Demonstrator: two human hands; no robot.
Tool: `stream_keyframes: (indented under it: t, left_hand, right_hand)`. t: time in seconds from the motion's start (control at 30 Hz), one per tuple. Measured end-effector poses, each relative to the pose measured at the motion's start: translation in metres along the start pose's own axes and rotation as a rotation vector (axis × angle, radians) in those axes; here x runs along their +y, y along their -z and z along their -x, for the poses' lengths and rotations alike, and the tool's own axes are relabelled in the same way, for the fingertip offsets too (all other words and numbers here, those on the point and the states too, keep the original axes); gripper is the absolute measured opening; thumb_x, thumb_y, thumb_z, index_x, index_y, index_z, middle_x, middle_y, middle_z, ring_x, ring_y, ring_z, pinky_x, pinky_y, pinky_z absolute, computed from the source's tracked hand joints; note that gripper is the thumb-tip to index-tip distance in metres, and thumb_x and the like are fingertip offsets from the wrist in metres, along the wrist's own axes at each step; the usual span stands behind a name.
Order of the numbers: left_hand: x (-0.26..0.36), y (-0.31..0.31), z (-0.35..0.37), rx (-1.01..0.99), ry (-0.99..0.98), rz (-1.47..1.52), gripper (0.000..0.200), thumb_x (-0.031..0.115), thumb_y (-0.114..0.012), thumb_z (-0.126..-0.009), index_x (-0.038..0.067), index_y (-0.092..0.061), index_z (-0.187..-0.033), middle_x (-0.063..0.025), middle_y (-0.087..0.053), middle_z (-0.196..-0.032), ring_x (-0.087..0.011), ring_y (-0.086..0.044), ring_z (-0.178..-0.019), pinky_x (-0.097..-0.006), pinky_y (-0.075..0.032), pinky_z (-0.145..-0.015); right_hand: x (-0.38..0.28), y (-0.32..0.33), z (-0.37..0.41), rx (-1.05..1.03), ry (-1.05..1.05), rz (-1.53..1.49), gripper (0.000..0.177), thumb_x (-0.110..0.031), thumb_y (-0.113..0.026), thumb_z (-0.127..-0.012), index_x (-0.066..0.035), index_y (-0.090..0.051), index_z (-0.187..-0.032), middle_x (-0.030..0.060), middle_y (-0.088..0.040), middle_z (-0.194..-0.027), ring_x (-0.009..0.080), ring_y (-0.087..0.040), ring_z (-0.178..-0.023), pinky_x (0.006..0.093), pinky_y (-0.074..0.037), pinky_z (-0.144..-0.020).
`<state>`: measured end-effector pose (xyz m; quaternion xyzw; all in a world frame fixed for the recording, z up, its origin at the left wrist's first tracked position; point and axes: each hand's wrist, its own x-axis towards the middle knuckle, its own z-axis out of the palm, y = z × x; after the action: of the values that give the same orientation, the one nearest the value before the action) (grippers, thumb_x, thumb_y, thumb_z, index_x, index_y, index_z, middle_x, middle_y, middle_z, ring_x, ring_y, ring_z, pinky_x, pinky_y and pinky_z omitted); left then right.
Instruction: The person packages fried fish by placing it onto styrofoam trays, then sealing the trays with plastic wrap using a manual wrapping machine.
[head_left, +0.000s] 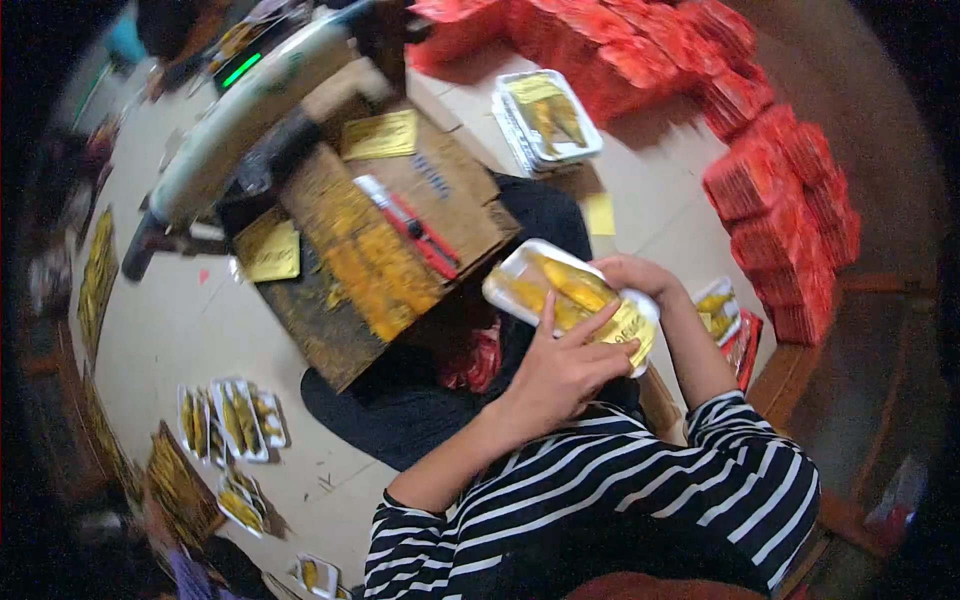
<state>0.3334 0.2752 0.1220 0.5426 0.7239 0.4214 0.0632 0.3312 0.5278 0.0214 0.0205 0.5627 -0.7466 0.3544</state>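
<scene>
A white foam tray (pixel 515 262) with long yellow pieces, which look wrapped in clear film, is held tilted above my lap. At its right end is a yellow label (pixel 630 330) with dark lettering. My right hand (pixel 635 275) grips the far right edge, its fingers partly hidden by the tray. Across the top lies my left hand (pixel 570 370), fingers spread, with some fingertips touching the label and the film. Left of the tray, a red box cutter (pixel 415 228) rests on a yellow-stained cardboard surface (pixel 470 205), beside yellow labels (pixel 380 135).
Stacked filled trays (pixel 545 115) stand on the tiled floor ahead. Red bundles (pixel 765 180) curve along the right. A loose yellow label (pixel 600 214) lies near my knee. More filled trays (pixel 240 420) sit at the left. A pale curved object (pixel 250 100) rises beyond the cardboard.
</scene>
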Motion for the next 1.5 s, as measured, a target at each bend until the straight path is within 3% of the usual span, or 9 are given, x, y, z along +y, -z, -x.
stream_keyframes:
  t: [0.27,0.4,0.47,0.6,0.93,1.03,1.13,1.27,1.5]
  left_hand:
    - [-0.013,-0.048,-0.021,-0.127,0.158,0.141,0.041,0.019,-0.061,-0.077,0.012,-0.048,-0.115,-0.0121,-0.045,-0.124,-0.0287,-0.038,-0.12,-0.0559,-0.029,-0.095]
    - [-0.037,0.001,0.013,0.101,0.425,0.335,0.03,0.016,-0.058,-0.081,0.005,-0.052,-0.109,-0.0133,-0.059,-0.103,-0.0207,-0.061,-0.087,-0.0319,-0.047,-0.077]
    - [-0.043,0.024,0.051,0.423,0.728,0.667,0.024,0.016,-0.054,-0.084,0.005,-0.053,-0.105,-0.0096,-0.061,-0.089,-0.0116,-0.059,-0.067,-0.0229,-0.047,-0.062]
    - [-0.062,0.07,0.159,1.218,0.886,0.58,0.019,0.019,-0.051,-0.087,0.005,-0.054,-0.098,0.0008,-0.049,-0.068,-0.0024,-0.037,-0.049,-0.016,-0.029,-0.044]
    - [-0.12,0.022,0.556,2.579,1.205,0.503,0.013,0.021,-0.055,-0.083,0.016,-0.054,-0.096,0.004,-0.052,-0.073,-0.0061,-0.049,-0.063,-0.0213,-0.035,-0.047]
    - [-0.144,-0.008,0.656,2.518,1.385,0.191,0.027,0.017,-0.055,-0.081,0.018,-0.051,-0.108,-0.0022,-0.057,-0.083,-0.0168,-0.057,-0.073,-0.0299,-0.043,-0.055]
    - [-0.108,0.042,0.644,1.604,2.222,-0.219,0.048,0.01,-0.051,-0.079,0.009,-0.038,-0.125,-0.0174,-0.048,-0.117,-0.0298,-0.049,-0.103,-0.0385,-0.04,-0.086]
    - [-0.128,0.059,0.677,1.409,2.154,-0.505,0.058,0.007,-0.053,-0.075,0.017,-0.034,-0.129,-0.019,-0.048,-0.118,-0.0351,-0.047,-0.106,-0.0425,-0.037,-0.09]
    - [-0.132,0.094,0.676,1.226,2.358,-0.359,0.054,0.01,-0.043,-0.078,0.021,-0.034,-0.13,-0.0228,-0.053,-0.105,-0.0363,-0.054,-0.095,-0.0446,-0.042,-0.083]
  right_hand:
    - [0.166,0.105,0.078,1.044,0.291,-0.462,0.041,-0.013,-0.045,-0.09,-0.002,-0.032,-0.128,0.0091,-0.053,-0.107,0.0194,-0.055,-0.095,0.0338,-0.048,-0.081]
    - [0.201,0.144,0.065,1.638,-0.323,1.052,0.058,-0.025,-0.061,-0.079,-0.003,-0.035,-0.127,0.0169,-0.047,-0.116,0.0308,-0.042,-0.112,0.0427,-0.033,-0.093]
    - [0.153,0.135,0.035,1.698,-0.055,1.411,0.061,-0.028,-0.064,-0.075,-0.004,-0.039,-0.125,0.0194,-0.043,-0.121,0.0341,-0.034,-0.118,0.0425,-0.028,-0.097]
    - [0.07,0.148,-0.087,1.117,0.658,1.29,0.044,-0.017,-0.057,-0.08,-0.001,-0.046,-0.12,0.0181,-0.048,-0.119,0.0298,-0.042,-0.113,0.0382,-0.03,-0.096]
    - [-0.146,0.001,-0.332,0.325,0.924,1.565,0.042,-0.018,-0.051,-0.086,-0.003,-0.041,-0.124,0.0174,-0.047,-0.12,0.0322,-0.046,-0.109,0.0362,-0.037,-0.09]
    - [-0.161,0.009,-0.347,0.175,0.897,1.739,0.042,-0.012,-0.051,-0.085,0.001,-0.039,-0.123,0.0211,-0.048,-0.11,0.0323,-0.05,-0.097,0.0363,-0.042,-0.082]
    - [-0.163,0.019,-0.348,0.282,0.721,1.484,0.043,-0.019,-0.05,-0.086,0.002,-0.039,-0.122,0.0197,-0.048,-0.112,0.0308,-0.051,-0.096,0.0361,-0.043,-0.079]
    - [-0.167,0.099,-0.363,0.435,0.131,0.739,0.048,-0.028,-0.048,-0.087,0.003,-0.039,-0.123,0.0175,-0.047,-0.114,0.0289,-0.051,-0.095,0.0338,-0.044,-0.079]
    - [-0.15,0.099,-0.35,0.314,1.15,1.914,0.043,-0.011,-0.062,-0.079,-0.002,-0.045,-0.118,0.0102,-0.044,-0.084,0.0206,-0.047,-0.07,0.03,-0.039,-0.056]
